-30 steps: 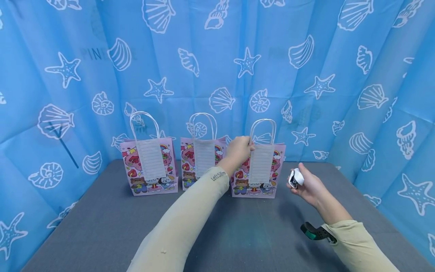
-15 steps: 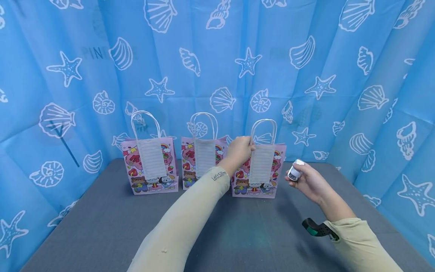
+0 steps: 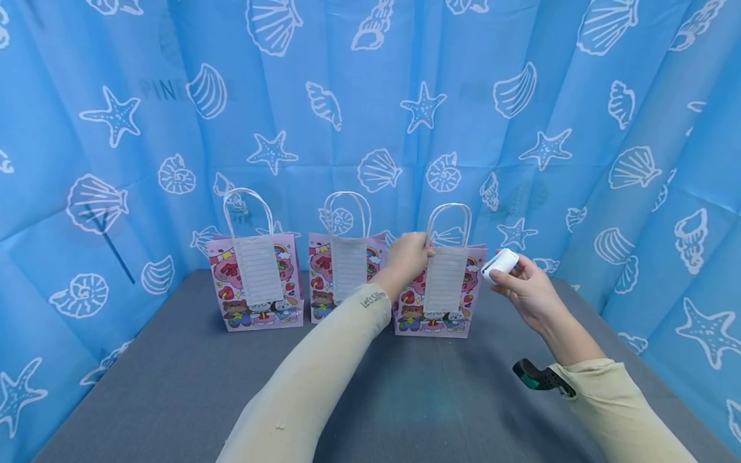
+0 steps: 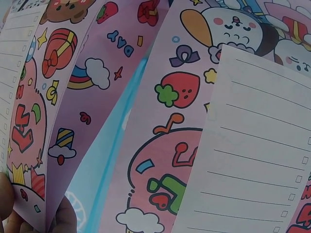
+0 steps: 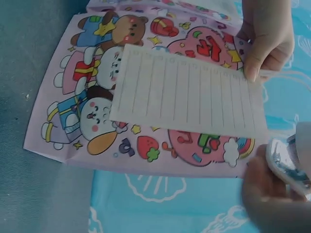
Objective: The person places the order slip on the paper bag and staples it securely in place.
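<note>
In the head view my left hand (image 3: 408,254) pinches the top rim of the right-hand pink paper gift bag (image 3: 412,321), together with the lined checklist paper (image 3: 444,283) on its front. The right wrist view shows the left thumb (image 5: 251,68) lying on that sheet's upper corner. My right hand (image 3: 529,292) holds a small white mini stapler (image 3: 502,263), raised at the bag's right top edge. Its metal inner side appears in the right wrist view. In the left wrist view, my left fingers (image 4: 63,218) grip the bag rim at the lower left.
Two matching gift bags, one in the middle (image 3: 321,302) and one at left (image 3: 292,318), stand upright with lined sheets on their fronts. All stand on a grey cloth-covered table (image 3: 191,399). A blue shell-print curtain (image 3: 347,141) hangs behind and at the sides.
My right hand has turned the white mini stapler and brought it up and left toward the right-hand bag's top edge. My left hand has stayed on the bag.
</note>
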`<state>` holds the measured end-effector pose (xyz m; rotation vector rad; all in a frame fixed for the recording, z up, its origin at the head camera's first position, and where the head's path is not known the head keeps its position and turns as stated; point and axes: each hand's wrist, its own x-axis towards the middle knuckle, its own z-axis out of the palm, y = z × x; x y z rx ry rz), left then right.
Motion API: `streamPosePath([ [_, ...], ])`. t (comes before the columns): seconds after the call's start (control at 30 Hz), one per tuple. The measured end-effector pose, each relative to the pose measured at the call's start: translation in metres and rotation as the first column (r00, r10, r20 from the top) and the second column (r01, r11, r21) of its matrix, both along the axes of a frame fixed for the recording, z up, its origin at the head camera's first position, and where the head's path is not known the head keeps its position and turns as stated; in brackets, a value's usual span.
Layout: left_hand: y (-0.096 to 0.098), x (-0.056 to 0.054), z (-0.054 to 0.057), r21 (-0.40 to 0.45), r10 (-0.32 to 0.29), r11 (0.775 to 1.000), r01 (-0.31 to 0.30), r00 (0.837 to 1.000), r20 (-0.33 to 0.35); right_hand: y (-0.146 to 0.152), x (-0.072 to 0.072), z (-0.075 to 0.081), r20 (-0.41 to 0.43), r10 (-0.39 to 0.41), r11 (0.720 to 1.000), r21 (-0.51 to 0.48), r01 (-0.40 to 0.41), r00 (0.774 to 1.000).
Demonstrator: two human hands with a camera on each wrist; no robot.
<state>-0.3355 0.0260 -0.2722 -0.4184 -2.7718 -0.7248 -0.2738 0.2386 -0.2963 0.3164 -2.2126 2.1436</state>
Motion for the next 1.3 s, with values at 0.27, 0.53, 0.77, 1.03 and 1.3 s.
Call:
streamPosePath([
  [0.27, -0.002, 0.000, 0.001, 0.001, 0.002, 1.000, -0.002, 1.000, -0.002, -0.020, -0.010, 0.007, -0.270, -0.005, 0.971, 0.229, 0.069, 0.963],
  [0.53, -0.001, 0.000, 0.001, 0.017, 0.003, 1.000, -0.003, 1.000, 0.009, -0.039, -0.029, 0.013, -0.453, 0.098, 0.915, 0.391, 0.098, 0.886],
  [0.77, -0.001, 0.000, 0.000, -0.047, -0.020, 0.999, 0.020, 1.000, -0.014, -0.047, -0.046, 0.015, -0.507, 0.180, 0.836, 0.531, 0.141, 0.843],
  [1.03, 0.001, 0.000, -0.002, -0.075, -0.014, 0.997, 0.012, 0.999, -0.032, -0.046, -0.050, 0.020, -0.465, 0.240, 0.713, 0.680, 0.171, 0.852],
  [1.3, 0.000, 0.000, -0.002, -0.062, 0.003, 0.998, -0.005, 0.999, -0.038, -0.052, -0.051, 0.029, -0.365, 0.313, 0.661, 0.746, 0.075, 0.877],
])
